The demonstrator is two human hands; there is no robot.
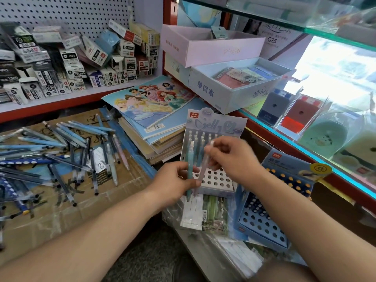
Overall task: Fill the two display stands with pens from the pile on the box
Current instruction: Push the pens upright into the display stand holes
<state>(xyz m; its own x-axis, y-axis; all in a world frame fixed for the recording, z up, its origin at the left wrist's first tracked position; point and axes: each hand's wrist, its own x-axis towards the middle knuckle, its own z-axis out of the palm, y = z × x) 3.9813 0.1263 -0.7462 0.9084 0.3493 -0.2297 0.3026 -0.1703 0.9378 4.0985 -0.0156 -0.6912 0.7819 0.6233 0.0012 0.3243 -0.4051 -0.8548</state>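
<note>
1. While both hands meet at centre frame in front of the pale stand (215, 179), the left grip (173, 182) is curled round a teal pen (190, 159). It holds the pen upright, with the tip poking out below the palm.
2. The right grip (234, 157) pinches a pink pen (204, 169) near its upper end between thumb and fingers. This pen slants down and to the left, and its lower end lies against the left fingers, just beside the teal pen. Whether the left fingers also clasp it, I cannot tell.
3. The pale stand sits on plastic-wrapped packs (195, 214) at lower centre. A few pale pens stand in its rear rows, its front holes show open, and its card (215, 121) rises behind the hands.
4. A blue stand (262, 224) lies tilted at lower right, just beside the pale one. Yellow-capped pens (291, 182) fill its rear rows, dark caps sit in the middle rows, and the front holes show open.
5. At left of frame the pile (61, 147) lies criss-crossed on the cardboard box (53, 212), well apart from both stands. It is mostly blue pens, with pink ones at its right edge.
6. A stack of books (150, 102) sits between the box and the pale stand.
7. A shelf (61, 100) at upper left carries small cartons, and a glass case (325, 139) runs along the right of the frame.
</note>
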